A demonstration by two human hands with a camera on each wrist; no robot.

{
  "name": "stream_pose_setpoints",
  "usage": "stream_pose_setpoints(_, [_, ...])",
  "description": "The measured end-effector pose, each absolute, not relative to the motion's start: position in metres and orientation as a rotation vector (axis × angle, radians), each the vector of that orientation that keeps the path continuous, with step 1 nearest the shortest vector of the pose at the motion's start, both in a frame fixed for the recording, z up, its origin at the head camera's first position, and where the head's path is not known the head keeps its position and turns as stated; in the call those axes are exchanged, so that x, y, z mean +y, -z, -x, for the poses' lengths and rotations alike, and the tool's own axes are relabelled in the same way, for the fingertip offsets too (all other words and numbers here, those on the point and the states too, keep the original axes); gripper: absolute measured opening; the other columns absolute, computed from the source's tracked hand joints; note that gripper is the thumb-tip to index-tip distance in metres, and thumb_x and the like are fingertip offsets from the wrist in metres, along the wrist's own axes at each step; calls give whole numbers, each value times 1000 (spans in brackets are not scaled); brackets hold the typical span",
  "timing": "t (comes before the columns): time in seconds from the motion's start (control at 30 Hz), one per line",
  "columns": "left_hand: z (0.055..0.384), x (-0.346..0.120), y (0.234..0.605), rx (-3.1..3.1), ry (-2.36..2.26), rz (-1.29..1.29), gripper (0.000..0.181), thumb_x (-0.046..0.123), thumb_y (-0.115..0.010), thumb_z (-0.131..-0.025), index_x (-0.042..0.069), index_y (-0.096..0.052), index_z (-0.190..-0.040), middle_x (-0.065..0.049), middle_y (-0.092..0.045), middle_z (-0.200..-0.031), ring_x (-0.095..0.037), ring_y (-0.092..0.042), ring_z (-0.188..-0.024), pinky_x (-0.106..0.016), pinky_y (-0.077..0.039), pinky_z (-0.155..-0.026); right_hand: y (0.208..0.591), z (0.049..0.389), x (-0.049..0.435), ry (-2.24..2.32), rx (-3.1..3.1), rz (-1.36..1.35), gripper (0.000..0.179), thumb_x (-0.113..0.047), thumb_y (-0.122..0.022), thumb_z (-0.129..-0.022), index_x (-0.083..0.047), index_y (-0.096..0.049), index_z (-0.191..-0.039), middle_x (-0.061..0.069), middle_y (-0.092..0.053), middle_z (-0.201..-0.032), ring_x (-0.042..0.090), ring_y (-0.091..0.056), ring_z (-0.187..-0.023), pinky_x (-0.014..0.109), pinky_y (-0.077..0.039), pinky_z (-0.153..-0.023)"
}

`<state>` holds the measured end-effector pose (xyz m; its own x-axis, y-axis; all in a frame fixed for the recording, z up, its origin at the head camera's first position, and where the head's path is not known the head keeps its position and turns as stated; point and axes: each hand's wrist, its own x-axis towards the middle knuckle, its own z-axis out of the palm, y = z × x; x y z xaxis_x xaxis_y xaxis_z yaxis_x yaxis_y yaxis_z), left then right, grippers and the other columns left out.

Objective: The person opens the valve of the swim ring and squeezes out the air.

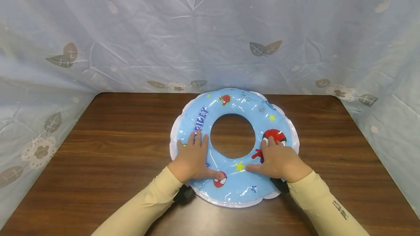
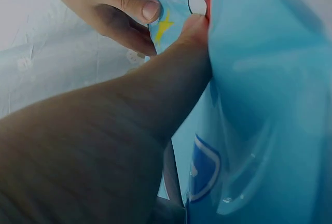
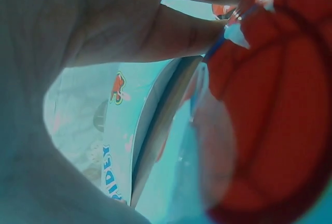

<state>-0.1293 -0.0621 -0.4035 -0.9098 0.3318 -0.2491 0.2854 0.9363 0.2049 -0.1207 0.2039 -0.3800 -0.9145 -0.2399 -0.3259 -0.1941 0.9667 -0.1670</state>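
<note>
A light blue inflatable swim ring [image 1: 229, 188] with a clear wavy rim, red spider-mask pictures and yellow stars lies flat on the wooden table. My left hand [image 1: 191, 159] rests on its left side, fingers spread and thumb on a small mask picture. On the ring's right side lies my right hand [image 1: 275, 157], fingers straight over the larger red figure [image 1: 275, 134]. In the left wrist view, the left thumb [image 2: 192, 35] presses into the blue vinyl. The right wrist view shows the right hand [image 3: 114, 22] close above the red print [image 3: 275, 105].
The brown wooden table [image 1: 115, 137] extends on both sides of the ring. Behind it hangs a pale curtain [image 1: 210, 39] with leaf and flower prints, which also runs down both sides. A dark wrist device [image 1: 184, 195] sits under the left forearm.
</note>
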Motion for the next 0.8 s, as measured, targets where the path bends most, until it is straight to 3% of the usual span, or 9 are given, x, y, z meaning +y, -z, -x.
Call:
stream_pose_setpoints(0.37, [131,-61,405,2791,-238,-460,139,84,-76,-64,2,-23,-164,-25,-16,-170,-47,-16,-155,-81,-20,-111,373,125,218,307,2788,348,96,-60,-78,-81,4,-50,-147,33,-50,-145,54,-52,-126,60,-60,-78])
stream_pose_setpoints(0.47, [132,-61,406,2796,-237,-464,140,84,-76,-64,2,-23,-163,-25,-17,-170,-48,-18,-155,-81,-21,-111,375,131,226,357,2872,443,92,-55,-78,-84,3,-49,-149,32,-46,-150,53,-45,-134,62,-58,-85])
stream_pose_setpoints(0.53, [132,-61,406,2797,-242,-466,140,84,-77,-64,1,-22,-163,-25,-17,-169,-48,-17,-155,-81,-20,-110,376,136,232,347,2938,518,93,-55,-76,-86,3,-45,-152,32,-38,-157,54,-36,-143,67,-49,-99])
stream_pose_setpoints(0.63, [132,-62,405,2794,-246,-472,141,84,-77,-64,1,-22,-163,-26,-16,-170,-48,-16,-155,-82,-19,-110,376,143,240,313,3000,600,100,-59,-73,-87,1,-35,-159,30,-23,-166,54,-19,-151,73,-26,-113])
stream_pose_setpoints(0.7, [131,-62,405,2791,-244,-477,141,84,-76,-64,1,-22,-163,-26,-15,-170,-48,-15,-155,-82,-19,-110,377,147,243,300,3005,623,106,-63,-71,-87,0,-28,-162,28,-16,-169,53,-10,-154,75,-15,-116])
stream_pose_setpoints(0.8, [131,-62,405,2786,-246,-475,140,83,-76,-65,1,-22,-163,-26,-15,-170,-49,-14,-156,-82,-18,-110,380,150,243,318,2969,637,112,-69,-67,-86,-2,-21,-164,25,-9,-171,50,-4,-156,75,-8,-117])
